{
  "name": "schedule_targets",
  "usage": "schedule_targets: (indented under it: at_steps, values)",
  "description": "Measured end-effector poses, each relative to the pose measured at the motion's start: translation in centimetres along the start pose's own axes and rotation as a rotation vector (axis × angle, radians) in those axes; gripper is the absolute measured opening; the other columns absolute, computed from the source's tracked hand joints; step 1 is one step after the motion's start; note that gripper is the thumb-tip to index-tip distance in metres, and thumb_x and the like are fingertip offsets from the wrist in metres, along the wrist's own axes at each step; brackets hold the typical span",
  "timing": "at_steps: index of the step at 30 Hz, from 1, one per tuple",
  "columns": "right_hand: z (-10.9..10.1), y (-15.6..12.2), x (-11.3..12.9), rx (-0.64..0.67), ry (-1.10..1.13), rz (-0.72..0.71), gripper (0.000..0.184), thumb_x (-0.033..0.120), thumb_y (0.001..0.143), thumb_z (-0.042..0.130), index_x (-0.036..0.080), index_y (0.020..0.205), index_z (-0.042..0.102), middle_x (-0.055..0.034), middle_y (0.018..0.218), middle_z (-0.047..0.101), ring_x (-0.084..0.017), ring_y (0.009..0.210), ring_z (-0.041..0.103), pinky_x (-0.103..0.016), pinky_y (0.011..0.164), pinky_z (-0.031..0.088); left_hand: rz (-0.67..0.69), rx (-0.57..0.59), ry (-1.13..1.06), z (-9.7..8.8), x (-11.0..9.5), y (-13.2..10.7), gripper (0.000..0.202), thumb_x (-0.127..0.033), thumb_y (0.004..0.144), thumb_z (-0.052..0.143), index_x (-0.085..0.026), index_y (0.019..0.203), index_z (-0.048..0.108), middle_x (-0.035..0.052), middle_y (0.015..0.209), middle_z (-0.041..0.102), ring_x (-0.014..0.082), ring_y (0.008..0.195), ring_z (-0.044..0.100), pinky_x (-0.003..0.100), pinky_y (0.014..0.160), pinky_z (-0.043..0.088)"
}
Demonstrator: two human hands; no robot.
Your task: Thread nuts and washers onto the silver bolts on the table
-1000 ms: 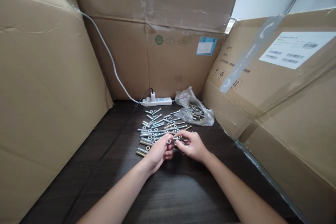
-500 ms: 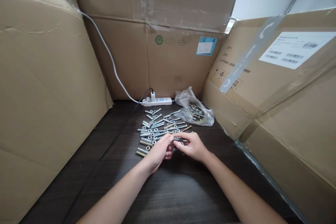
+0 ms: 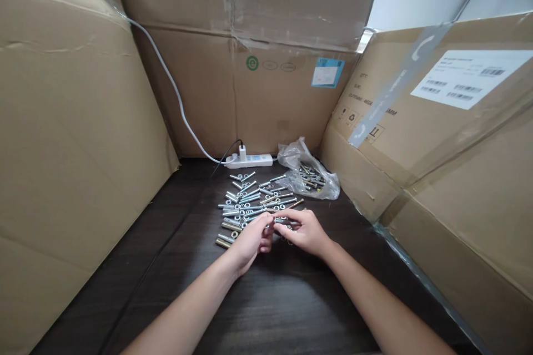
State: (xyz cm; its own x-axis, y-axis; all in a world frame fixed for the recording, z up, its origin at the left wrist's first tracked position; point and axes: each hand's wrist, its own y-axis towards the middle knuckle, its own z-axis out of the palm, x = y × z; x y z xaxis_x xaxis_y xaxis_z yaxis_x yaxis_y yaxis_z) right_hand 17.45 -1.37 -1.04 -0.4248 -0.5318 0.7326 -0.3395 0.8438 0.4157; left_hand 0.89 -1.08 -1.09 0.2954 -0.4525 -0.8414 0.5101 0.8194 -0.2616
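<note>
In the middle of the view my two hands meet at the fingertips over the near edge of a spread of metal hardware. My right hand is closed, with thumb and forefinger on a metal bolt that points between the hands. Pinched against its tip is my left hand, whose fingers are curled; whatever they grip is too small and hidden to name. Beyond the hands lie several bolts, metal sleeves, nuts and washers in loose rows.
A clear plastic bag with more bolts lies open at the back right. Behind the hardware stands a white power strip with a plug and cables. Cardboard boxes wall in the dark tabletop at the left, back and right.
The fingertips of both hands have shifted very slightly against each other. The hardware and the bag have stayed in place.
</note>
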Motion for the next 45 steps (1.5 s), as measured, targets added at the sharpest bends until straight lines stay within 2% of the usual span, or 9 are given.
schedule_targets:
  at_steps: [6,12,19,23,34,45]
  values:
    - [-0.02,0.02,-0.18,0.016,-0.022,-0.004,0.02,0.027,0.079,0.061,0.018,0.095,0.069,-0.0029,0.089,0.072,-0.014,0.073,0.066,-0.019,0.062,0.05,-0.063,0.032,-0.016,-0.25,0.29,0.13,0.023,-0.038,0.082,0.05,-0.017,0.079,0.043,-0.0056,0.063,0.037,0.002,0.043,0.024,0.017,0.043,0.014]
    - [0.0,0.07,-0.08,0.035,-0.039,0.011,0.02,0.029,0.078,0.061,0.017,0.093,0.069,-0.0023,0.082,0.071,-0.013,0.065,0.063,-0.02,0.058,0.047,-0.103,0.028,0.021,-0.03,0.22,-0.06,0.029,-0.045,0.08,0.052,-0.017,0.079,0.042,-0.0068,0.061,0.035,0.0021,0.043,0.022,0.017,0.044,0.014]
    - [-0.13,0.05,-0.04,0.039,-0.059,0.03,0.019,0.029,0.078,0.062,0.018,0.091,0.068,-0.0011,0.078,0.068,-0.011,0.062,0.059,-0.019,0.057,0.044,-0.093,0.032,0.039,0.07,0.09,-0.15,0.03,-0.046,0.08,0.052,-0.017,0.082,0.044,-0.007,0.06,0.035,0.0023,0.043,0.022,0.017,0.044,0.014]
    - [-0.19,0.02,-0.05,0.042,-0.075,0.046,0.02,0.031,0.079,0.061,0.018,0.092,0.067,-0.0003,0.073,0.066,-0.009,0.055,0.053,-0.018,0.05,0.039,-0.09,0.018,0.048,0.05,0.03,-0.17,0.029,-0.045,0.08,0.052,-0.017,0.084,0.044,-0.0073,0.06,0.035,0.0019,0.043,0.021,0.017,0.044,0.012]
    - [-0.36,0.0,-0.02,0.028,-0.06,0.102,0.021,0.033,0.085,0.052,0.017,0.09,0.065,0.0032,0.057,0.054,-0.008,0.046,0.044,-0.019,0.046,0.034,-0.035,0.049,0.038,0.15,-0.15,-0.23,0.023,-0.036,0.08,0.053,-0.016,0.079,0.043,-0.006,0.065,0.038,0.0007,0.042,0.024,0.018,0.045,0.011]
    - [-0.52,-0.01,0.16,0.026,-0.071,0.1,0.021,0.034,0.086,0.05,0.016,0.081,0.06,0.0037,0.055,0.05,-0.008,0.047,0.042,-0.019,0.047,0.033,-0.019,0.075,0.176,0.22,-0.09,-0.23,0.029,-0.043,0.082,0.051,-0.017,0.073,0.04,-0.0075,0.061,0.03,0.0018,0.043,0.017,0.019,0.043,0.009]
